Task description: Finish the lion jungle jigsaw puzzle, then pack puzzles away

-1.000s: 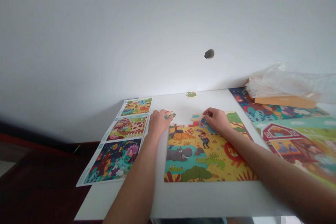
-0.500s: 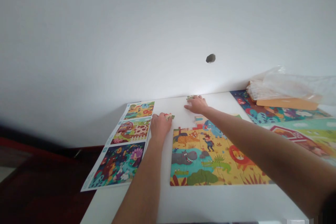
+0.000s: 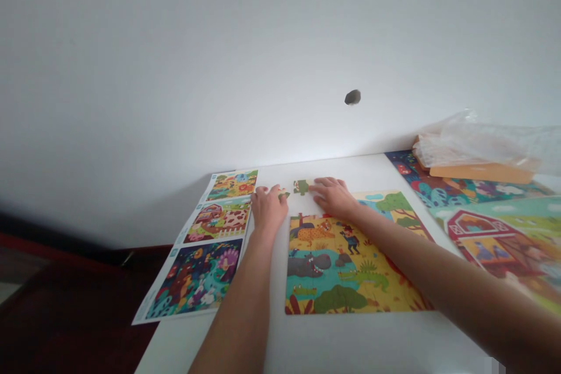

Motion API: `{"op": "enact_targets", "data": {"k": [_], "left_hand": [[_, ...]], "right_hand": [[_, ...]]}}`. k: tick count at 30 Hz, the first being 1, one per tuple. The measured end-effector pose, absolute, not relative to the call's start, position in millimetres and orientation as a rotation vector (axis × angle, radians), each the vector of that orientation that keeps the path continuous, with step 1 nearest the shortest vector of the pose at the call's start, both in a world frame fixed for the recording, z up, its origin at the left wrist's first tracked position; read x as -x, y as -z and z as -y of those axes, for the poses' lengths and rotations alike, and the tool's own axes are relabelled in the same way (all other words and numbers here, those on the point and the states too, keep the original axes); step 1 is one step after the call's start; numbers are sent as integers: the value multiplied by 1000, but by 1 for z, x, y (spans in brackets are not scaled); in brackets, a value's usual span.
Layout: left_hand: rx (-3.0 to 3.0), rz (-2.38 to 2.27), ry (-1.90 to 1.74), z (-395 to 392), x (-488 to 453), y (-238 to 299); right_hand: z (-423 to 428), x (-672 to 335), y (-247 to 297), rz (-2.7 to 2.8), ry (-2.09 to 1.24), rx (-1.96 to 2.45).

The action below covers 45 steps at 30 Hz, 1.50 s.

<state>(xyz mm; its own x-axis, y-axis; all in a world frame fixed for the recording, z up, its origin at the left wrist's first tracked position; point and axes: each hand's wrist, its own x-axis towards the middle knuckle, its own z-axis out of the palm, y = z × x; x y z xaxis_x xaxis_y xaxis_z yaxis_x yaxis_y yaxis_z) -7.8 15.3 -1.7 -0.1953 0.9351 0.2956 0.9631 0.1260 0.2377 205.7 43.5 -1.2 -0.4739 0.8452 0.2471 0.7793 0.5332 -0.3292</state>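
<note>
The animal jigsaw puzzle (image 3: 324, 266) lies mostly assembled on the white table, with a hippo, crocodile and leopard in its picture. Past its far left corner, my left hand (image 3: 269, 208) rests low over the table, a small puzzle piece (image 3: 284, 193) between thumb and index finger. My right hand (image 3: 335, 197) is over the puzzle's far edge and covers part of it. Its fingertips are on the right side of a green puzzle piece (image 3: 300, 187), which lies a little apart from the assembled part. My right forearm hides the puzzle's lower right.
A sheet with three printed pictures (image 3: 175, 251) lies on the left, overhanging the table edge. To the right are a farm puzzle (image 3: 482, 228) and a dark puzzle (image 3: 456, 191), with an orange tray (image 3: 482, 172) and clear plastic bag (image 3: 504, 140) on it. A wall (image 3: 280, 70) stands behind.
My right hand has come nearer and slightly right from the table's back, while the green piece has shifted left and nearer. My left hand has barely moved; its index finger is extended more.
</note>
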Motion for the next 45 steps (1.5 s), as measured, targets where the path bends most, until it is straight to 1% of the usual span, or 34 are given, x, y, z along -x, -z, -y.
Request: {"op": "enact_targets", "data": {"k": [3, 7, 10, 12, 14, 17, 19, 22, 24, 25, 27, 29, 31, 33, 35, 36, 39, 42, 45], "left_hand": [[2040, 2244, 589, -19, 10, 6], [2026, 2241, 592, -25, 16, 8], [1978, 2300, 620, -29, 20, 8], [1966, 2375, 702, -31, 22, 8], [1938, 2442, 879, -32, 24, 8], [1823, 2462, 1323, -35, 25, 6], [1727, 2385, 1674, -36, 23, 5], [1687, 2211, 2121, -36, 11, 5], [1790, 2140, 2273, -34, 0, 6], [1881, 2123, 2285, -33, -6, 7], [2066, 2104, 2209, -29, -14, 8], [2226, 2053, 2039, -27, -18, 8], [2401, 1975, 1744, -25, -17, 9], [2561, 1906, 1332, -25, -13, 10], [2587, 1894, 976, -25, -10, 12], [2551, 1911, 863, -25, -8, 13], [2359, 2027, 739, -24, -4, 13], [2182, 2165, 727, -24, 2, 11], [2057, 2240, 763, -23, 5, 7]], "right_hand": [[-41, -210, 8, 2444, -294, 1245], [-45, -210, 9, 2398, -371, 1209], [-46, -206, 9, 2363, -390, 1206], [-46, -204, 9, 2358, -410, 1208], [-45, -204, 9, 2372, -433, 1193], [-42, -205, 7, 2419, -457, 1135], [-41, -205, 5, 2383, -475, 1092], [-42, -203, 3, 2141, -578, 1020], [-44, -201, 4, 1951, -721, 967], [-46, -200, 6, 1871, -805, 944], [-49, -199, 8, 1733, -970, 916], [-52, -199, 10, 1588, -1080, 901], [-53, -201, 9, 1439, -1125, 897], [-52, -203, 5, 1337, -1141, 913], [-50, -205, 1, 1296, -1166, 932], [-49, -205, 0, 1290, -1184, 934], [-48, -205, -2, 1273, -1245, 933], [-49, -203, 0, 1275, -1276, 953], [-51, -203, 4, 1368, -1208, 1011]]}}
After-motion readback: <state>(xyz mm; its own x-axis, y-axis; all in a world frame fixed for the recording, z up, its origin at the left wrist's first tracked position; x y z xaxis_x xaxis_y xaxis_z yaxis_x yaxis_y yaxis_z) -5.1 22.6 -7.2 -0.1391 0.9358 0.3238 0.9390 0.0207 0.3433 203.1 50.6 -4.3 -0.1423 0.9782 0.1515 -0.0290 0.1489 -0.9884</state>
